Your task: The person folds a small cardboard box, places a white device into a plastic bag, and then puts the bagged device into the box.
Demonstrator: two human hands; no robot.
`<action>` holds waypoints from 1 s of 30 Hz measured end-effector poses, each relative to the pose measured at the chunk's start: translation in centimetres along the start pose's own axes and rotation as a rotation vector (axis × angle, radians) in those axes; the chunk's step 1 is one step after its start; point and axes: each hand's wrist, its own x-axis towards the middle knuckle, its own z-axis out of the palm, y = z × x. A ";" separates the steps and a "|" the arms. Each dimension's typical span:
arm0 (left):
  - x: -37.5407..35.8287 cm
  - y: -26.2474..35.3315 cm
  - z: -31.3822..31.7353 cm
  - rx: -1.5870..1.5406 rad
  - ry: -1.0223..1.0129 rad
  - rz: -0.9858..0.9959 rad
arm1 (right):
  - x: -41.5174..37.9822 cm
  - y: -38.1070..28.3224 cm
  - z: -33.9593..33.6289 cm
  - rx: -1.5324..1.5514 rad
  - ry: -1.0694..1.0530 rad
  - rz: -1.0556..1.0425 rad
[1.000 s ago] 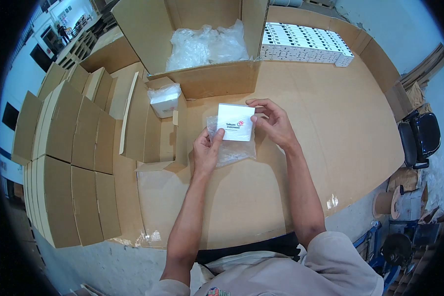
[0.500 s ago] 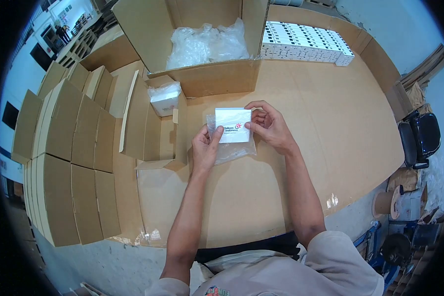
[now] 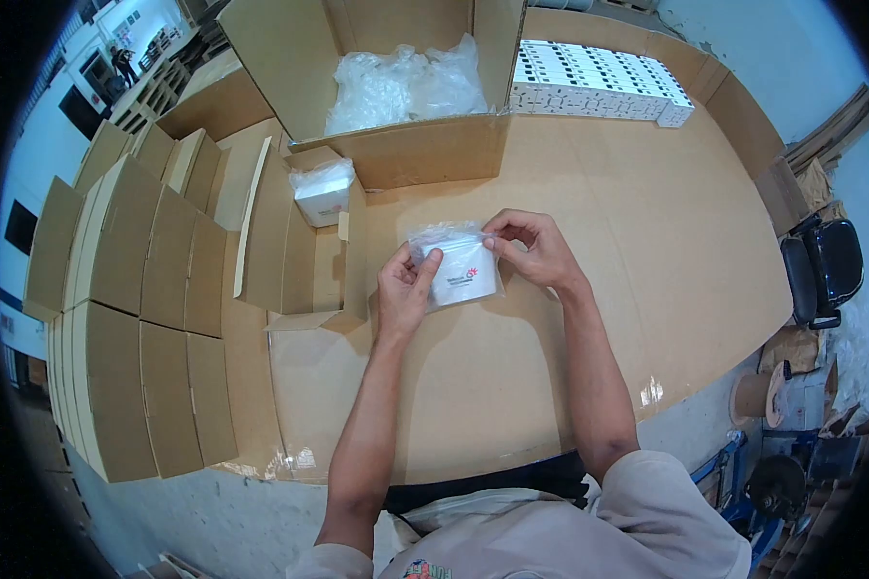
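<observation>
A clear plastic bag (image 3: 446,234) holds a flat white packet (image 3: 460,274) with a small red logo and dark print. My left hand (image 3: 405,286) grips the bag's left side, thumb on top. At the bag's upper right corner, my right hand (image 3: 531,251) pinches the plastic between thumb and fingers. Left of my hands lies an open brown box (image 3: 309,275), with a plastic-wrapped white item (image 3: 322,192) at its far end.
Brown boxes (image 3: 116,386) stand stacked at the left. Behind my hands is a large carton (image 3: 396,157) with bubble wrap (image 3: 406,87). Rows of white boxes (image 3: 599,82) line the far edge of the cardboard-covered table (image 3: 666,261). A black chair (image 3: 826,270) stands at the right.
The white packet has moved down, from partly sticking out above the bag to lying inside it. My right hand has shifted from the packet's edge to the bag's upper corner.
</observation>
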 end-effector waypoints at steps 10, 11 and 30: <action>-0.3 0.1 0.3 -0.059 0.048 0.083 | -0.3 -1.8 0.8 0.186 0.070 0.025; -0.1 0.2 0.4 -0.062 0.054 0.088 | -0.4 -1.7 0.7 0.158 0.017 0.064; -0.1 1.3 0.1 0.041 -0.061 0.263 | -2.0 -0.2 2.0 0.050 0.102 -0.163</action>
